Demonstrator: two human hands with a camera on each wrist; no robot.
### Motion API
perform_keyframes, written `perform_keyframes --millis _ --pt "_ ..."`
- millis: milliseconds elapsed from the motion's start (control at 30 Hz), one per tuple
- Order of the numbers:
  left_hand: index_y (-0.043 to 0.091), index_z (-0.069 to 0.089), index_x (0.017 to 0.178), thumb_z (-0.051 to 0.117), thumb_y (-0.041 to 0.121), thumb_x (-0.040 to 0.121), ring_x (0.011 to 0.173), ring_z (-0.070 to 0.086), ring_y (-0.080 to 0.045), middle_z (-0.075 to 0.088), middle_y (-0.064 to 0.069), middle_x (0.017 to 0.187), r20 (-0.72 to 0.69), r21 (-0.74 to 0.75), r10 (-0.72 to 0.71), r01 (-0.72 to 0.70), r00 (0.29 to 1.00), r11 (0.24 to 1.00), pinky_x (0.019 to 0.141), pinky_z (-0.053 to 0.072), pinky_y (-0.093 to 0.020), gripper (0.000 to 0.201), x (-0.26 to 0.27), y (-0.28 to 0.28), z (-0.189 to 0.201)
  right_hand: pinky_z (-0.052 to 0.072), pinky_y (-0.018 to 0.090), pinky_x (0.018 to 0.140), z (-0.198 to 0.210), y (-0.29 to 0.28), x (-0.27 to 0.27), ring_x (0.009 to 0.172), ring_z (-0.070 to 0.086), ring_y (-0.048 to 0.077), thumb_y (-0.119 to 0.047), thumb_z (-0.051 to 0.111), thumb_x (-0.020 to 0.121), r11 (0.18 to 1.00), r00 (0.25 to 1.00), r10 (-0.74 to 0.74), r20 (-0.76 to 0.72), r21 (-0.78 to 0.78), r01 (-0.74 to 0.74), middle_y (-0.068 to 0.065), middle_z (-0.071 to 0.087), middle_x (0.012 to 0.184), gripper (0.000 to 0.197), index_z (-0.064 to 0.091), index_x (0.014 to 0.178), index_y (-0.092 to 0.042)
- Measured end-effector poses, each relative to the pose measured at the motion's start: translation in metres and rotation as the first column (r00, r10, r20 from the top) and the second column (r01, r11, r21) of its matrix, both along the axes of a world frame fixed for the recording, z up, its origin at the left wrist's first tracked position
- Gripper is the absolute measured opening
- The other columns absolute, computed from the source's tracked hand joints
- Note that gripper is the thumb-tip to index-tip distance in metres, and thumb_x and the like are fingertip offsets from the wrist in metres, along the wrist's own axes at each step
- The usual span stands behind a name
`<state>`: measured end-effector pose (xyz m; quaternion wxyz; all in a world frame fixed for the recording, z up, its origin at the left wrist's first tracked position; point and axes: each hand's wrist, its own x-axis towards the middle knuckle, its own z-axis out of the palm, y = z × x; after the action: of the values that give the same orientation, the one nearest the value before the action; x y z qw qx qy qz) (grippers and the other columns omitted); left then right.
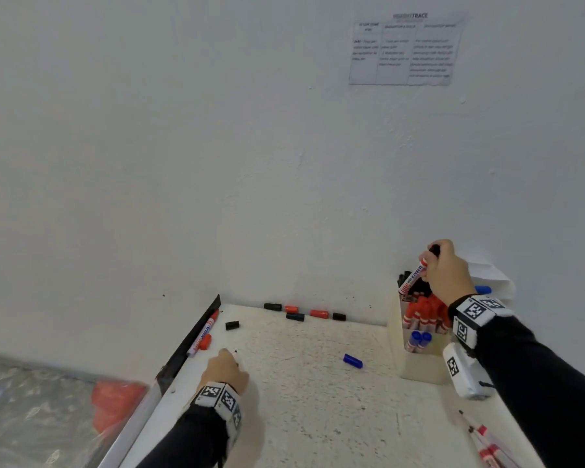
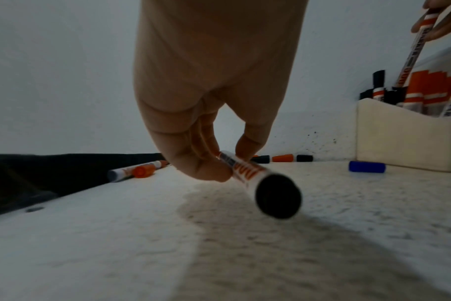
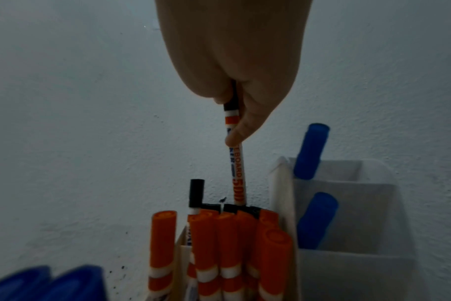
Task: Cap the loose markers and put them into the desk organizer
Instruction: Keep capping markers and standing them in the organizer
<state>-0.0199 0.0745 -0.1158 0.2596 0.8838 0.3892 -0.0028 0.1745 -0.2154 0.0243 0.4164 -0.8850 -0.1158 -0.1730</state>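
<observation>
At the far left edge of the desk point(image 1: 318, 400) one uncapped marker point(image 1: 204, 332) lies along the black rim with a red cap point(image 1: 204, 342) touching it, parked there, I judge, as a pair for later. My left hand point(image 1: 226, 366) hangs low over the desk, knuckles up, thumb and fingertips point(image 2: 209, 173) pinching a second marker point(image 2: 255, 179) by its barrel so its black end points back at my wrist. It looks ready for a cap. Loose black and red caps point(image 1: 304, 313) line the far wall, and a blue cap point(image 1: 352, 361) lies near the organizer point(image 1: 419, 369). At the right, my right hand point(image 1: 448, 271) is raised above the organizer's far compartment, fingers closed round the black-capped top of a third marker point(image 3: 236, 169). I hold it nearly upright so its lower end can slide among the black-capped markers point(image 3: 197, 193) already standing there.
</observation>
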Motion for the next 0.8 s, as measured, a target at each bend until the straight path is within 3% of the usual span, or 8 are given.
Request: perform_keyframes --millis 100,233,400,467,567,700,733,800 --pt "0.009 0.048 0.116 0.053 0.018 0.087 0.089 0.054 -0.020 0.057 -0.010 0.115 0.035 -0.093 -0.031 0.034 0.999 0.995 0.076 0.045 -0.025 0.031 0.012 -0.016 0.002 0.044 0.033 0.060 0.000 -0.015 0.006 0.064 0.053 0.024 -0.005 0.035 0.097 0.998 0.999 -0.047 0.017 0.031 0.046 0.020 0.055 0.095 0.016 0.043 0.110 -0.004" --pt "0.012 0.047 0.114 0.053 0.019 0.088 0.091 0.054 -0.019 0.056 -0.010 0.119 0.071 -0.145 -0.063 0.072 0.996 0.987 0.075 0.043 -0.023 0.027 0.026 -0.031 0.004 0.047 0.042 0.079 -0.005 -0.026 0.020 0.088 0.056 0.033 -0.004 0.039 0.095 0.998 0.998 -0.067 0.002 0.013 0.067 0.022 0.059 0.101 0.017 0.043 0.111 -0.006" --pt "0.011 0.047 0.123 0.056 0.021 0.087 0.106 0.058 -0.022 0.057 -0.011 0.122 0.111 -0.189 -0.099 0.119 0.989 0.975 0.085 0.045 -0.025 0.039 0.039 -0.040 0.005 0.048 0.042 0.075 -0.011 -0.022 0.030 0.083 0.058 0.034 -0.016 0.037 0.098 0.999 0.998 -0.032 -0.063 -0.029 0.030 0.025 0.061 0.099 0.016 0.046 0.107 -0.007" --pt "0.012 0.047 0.123 0.057 0.022 0.087 0.099 0.058 -0.020 0.059 -0.009 0.120 0.123 -0.199 -0.113 0.136 0.986 0.970 0.081 0.045 -0.023 0.039 0.044 -0.043 0.003 0.043 0.036 0.075 -0.014 -0.021 0.033 0.081 0.053 0.030 -0.016 0.038 0.098 0.997 0.994 -0.025 -0.104 -0.081 0.016 0.025 0.060 0.102 0.019 0.047 0.110 -0.004" --pt "0.013 0.047 0.123 0.058 0.023 0.087 0.089 0.055 -0.015 0.060 -0.008 0.118 0.137 -0.215 -0.123 0.150 0.983 0.965 0.077 0.045 -0.021 0.039 0.051 -0.046 0.001 0.042 0.033 0.081 -0.018 -0.019 0.034 0.090 0.055 0.031 -0.011 0.041 0.096 0.985 0.997 0.005 -0.075 -0.171 -0.018 0.022 0.060 0.109 0.027 0.049 0.121 -0.004" --pt "0.014 0.045 0.124 0.057 0.023 0.087 0.086 0.056 -0.013 0.060 -0.008 0.119 0.133 -0.247 -0.137 0.167 0.982 0.954 0.070 0.043 -0.019 0.039 0.057 -0.048 -0.002 0.052 0.043 0.075 -0.018 -0.013 0.034 0.080 0.061 0.033 -0.013 0.044 0.094 0.986 0.998 0.028 -0.058 -0.165 -0.037 0.019 0.063 0.089 0.031 0.040 0.125 -0.015" --pt "0.014 0.045 0.124 0.057 0.023 0.087 0.087 0.056 -0.014 0.060 -0.008 0.120 0.131 -0.250 -0.141 0.171 0.981 0.953 0.071 0.043 -0.020 0.040 0.058 -0.049 -0.002 0.051 0.041 0.076 -0.018 -0.011 0.033 0.083 0.061 0.030 -0.016 0.045 0.094 0.979 0.998 0.029 -0.057 -0.200 -0.040 0.016 0.063 0.093 0.029 0.042 0.123 -0.016" --pt "0.014 0.045 0.125 0.058 0.024 0.087 0.088 0.057 -0.014 0.059 -0.008 0.121 0.129 -0.256 -0.143 0.173 0.981 0.951 0.071 0.044 -0.020 0.040 0.060 -0.049 -0.003 0.044 0.024 0.067 -0.018 -0.005 0.032 0.083 0.054 0.019 -0.024 0.049 0.094 0.948 0.995 0.047 -0.085 -0.311 -0.072 0.008 0.059 0.099 0.028 0.044 0.120 -0.014"
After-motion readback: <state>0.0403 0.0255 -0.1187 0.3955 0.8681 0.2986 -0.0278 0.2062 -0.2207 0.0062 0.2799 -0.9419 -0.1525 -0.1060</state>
